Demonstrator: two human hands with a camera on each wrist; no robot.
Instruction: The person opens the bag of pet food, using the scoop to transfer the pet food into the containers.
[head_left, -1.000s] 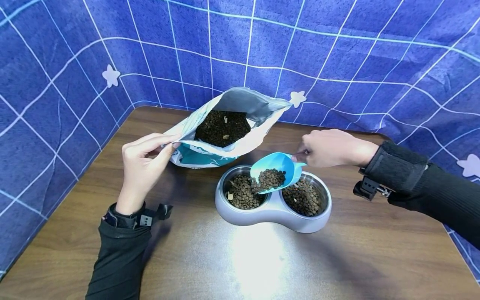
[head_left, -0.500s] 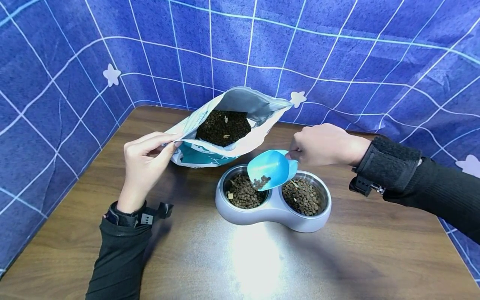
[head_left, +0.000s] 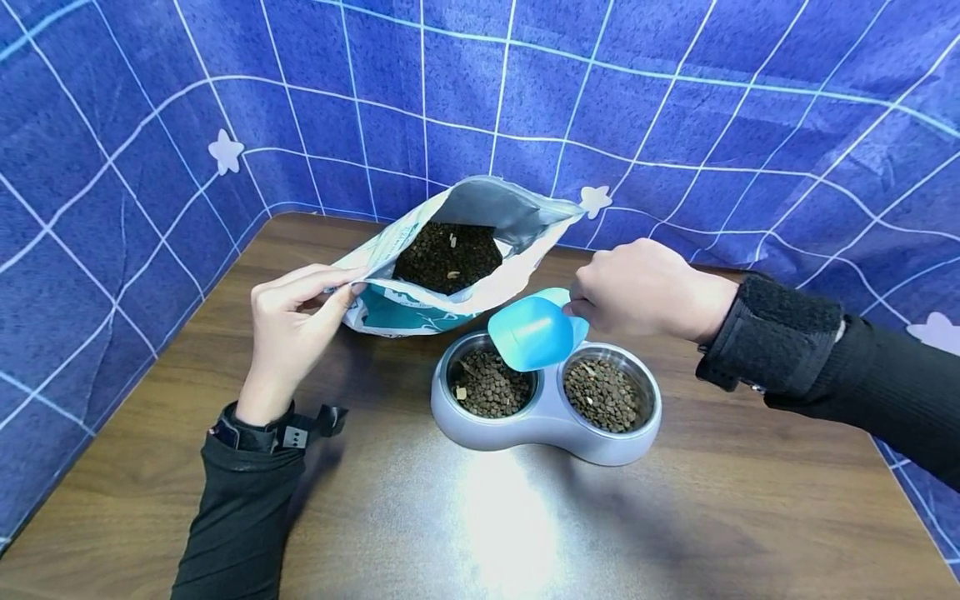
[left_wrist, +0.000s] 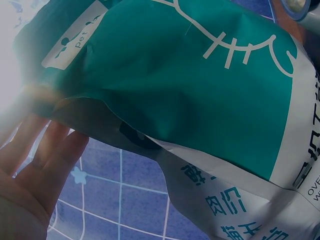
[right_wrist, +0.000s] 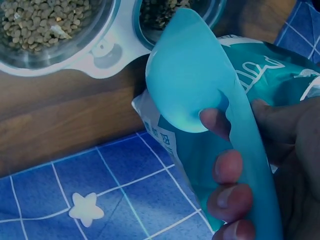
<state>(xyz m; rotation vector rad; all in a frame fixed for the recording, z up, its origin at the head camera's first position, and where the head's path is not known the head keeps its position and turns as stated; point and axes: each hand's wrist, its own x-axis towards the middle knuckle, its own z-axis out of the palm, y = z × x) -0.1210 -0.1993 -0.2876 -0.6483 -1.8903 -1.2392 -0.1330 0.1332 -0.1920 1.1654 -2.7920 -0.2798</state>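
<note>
My right hand point(head_left: 637, 287) grips the handle of a blue scoop point(head_left: 528, 333), fingers wrapped round it in the right wrist view. The scoop is tilted over the left bowl of a grey double pet bowl point(head_left: 546, 429), and no kibble shows in it. Brown kibble point(head_left: 491, 387) fills much of the left bowl, and more kibble point(head_left: 600, 398) lies in the right one. With thumb and fingers my left hand point(head_left: 292, 325) pinches the left edge of a white and teal pet food bag point(head_left: 420, 312). The bag stands with its mouth wide, kibble point(head_left: 446, 254) inside.
The bag and double bowl stand on a brown wooden table point(head_left: 375, 517). A blue cloth point(head_left: 390, 75) with white grid lines hangs behind and at the sides. Pale star shapes point(head_left: 226, 152) show on it.
The scoop has tipped further and moved slightly left and up; the kibble in it has gone out over the left bowl. My left hand still holds the bag's edge.
</note>
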